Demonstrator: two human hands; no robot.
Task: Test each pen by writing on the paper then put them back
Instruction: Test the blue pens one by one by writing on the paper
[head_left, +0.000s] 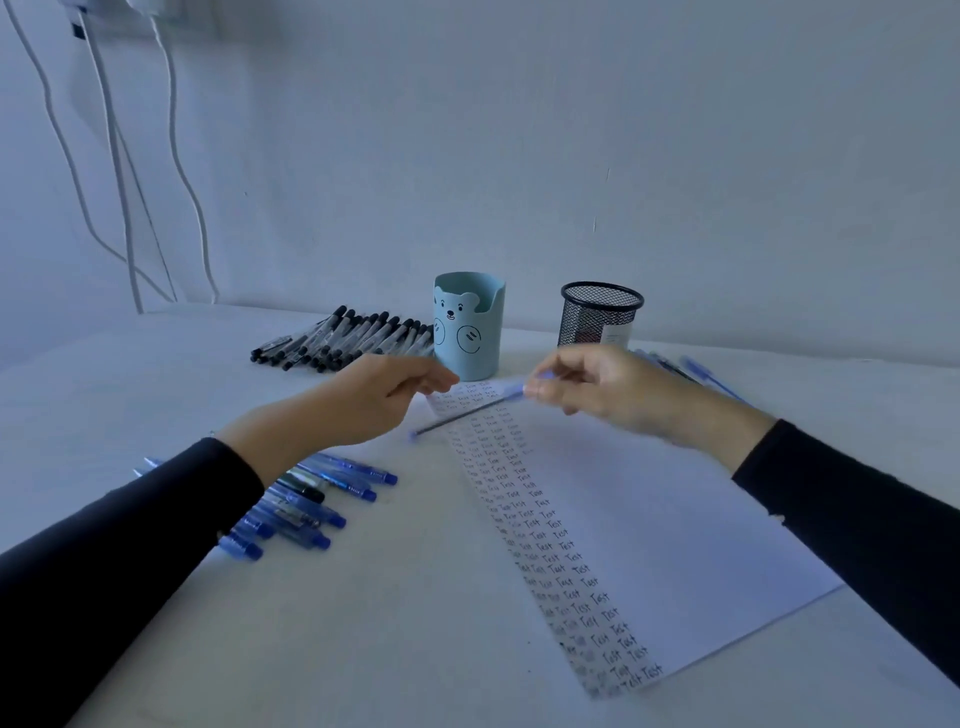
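Currently: right hand (602, 387) fingers are pinching blue pen (467, 413) by one end; its free tip is slanting toward left hand (382, 395), fingers curled, hold unclear.

A plain, pale wall (571, 130) rises beyond the fingers (434, 378) of the left hand (379, 400) and the fingers (582, 364) of the right hand (623, 395). It meets the far edge of a white table (337, 639) that spreads beneath them. High up and left of the left fingers, white cables (111, 171) hang down the wall from a white fixture (98, 6) cut off at the top. Cool, dim, bluish light falls evenly over the room.
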